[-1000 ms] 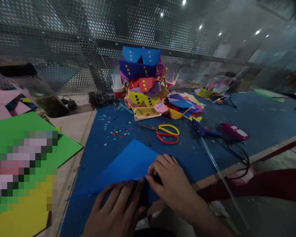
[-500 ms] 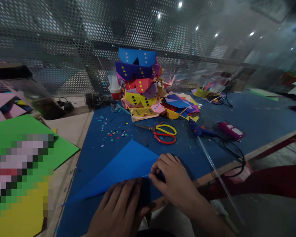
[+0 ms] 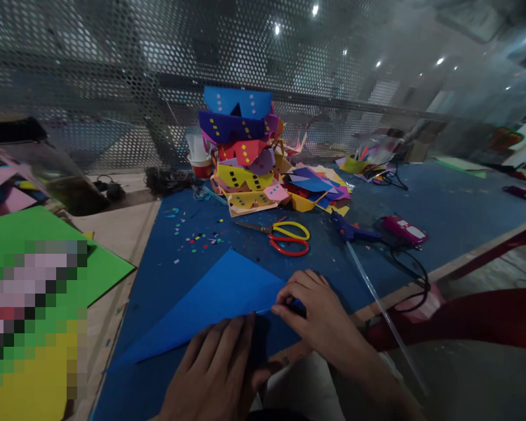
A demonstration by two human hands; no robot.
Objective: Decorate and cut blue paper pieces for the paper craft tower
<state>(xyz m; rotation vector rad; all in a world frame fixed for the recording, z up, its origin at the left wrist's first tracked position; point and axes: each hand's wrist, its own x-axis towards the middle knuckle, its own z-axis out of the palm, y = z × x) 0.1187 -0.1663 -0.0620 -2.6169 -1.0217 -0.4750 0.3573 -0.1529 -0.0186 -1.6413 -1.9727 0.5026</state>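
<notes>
A blue sheet of paper (image 3: 210, 298), folded into a roughly triangular shape, lies on the blue tabletop in front of me. Flat along its near edge rests my left hand (image 3: 214, 362), fingers stretched out and pressing down. My right hand (image 3: 313, 310) is closed at the right part of that edge, thumb and forefinger pinching the paper. Beyond the sheet lie scissors (image 3: 276, 233) with one yellow and one red handle. To the right is a blue hot glue gun (image 3: 353, 228) with a long clear glue stick (image 3: 377, 304) reaching past the table edge.
A stack of decorated paper masks (image 3: 241, 146) stands at the back beside coloured paper scraps (image 3: 319, 184) and a cup (image 3: 199, 166). Small paper bits (image 3: 201, 237) are scattered nearby. Green card (image 3: 109, 263) lies left; a magenta device (image 3: 404, 230) with a black cable lies right.
My right hand has slid slightly to the right along the paper's edge, away from my left hand. The whole view has shifted a little; the left hand stays on the paper.
</notes>
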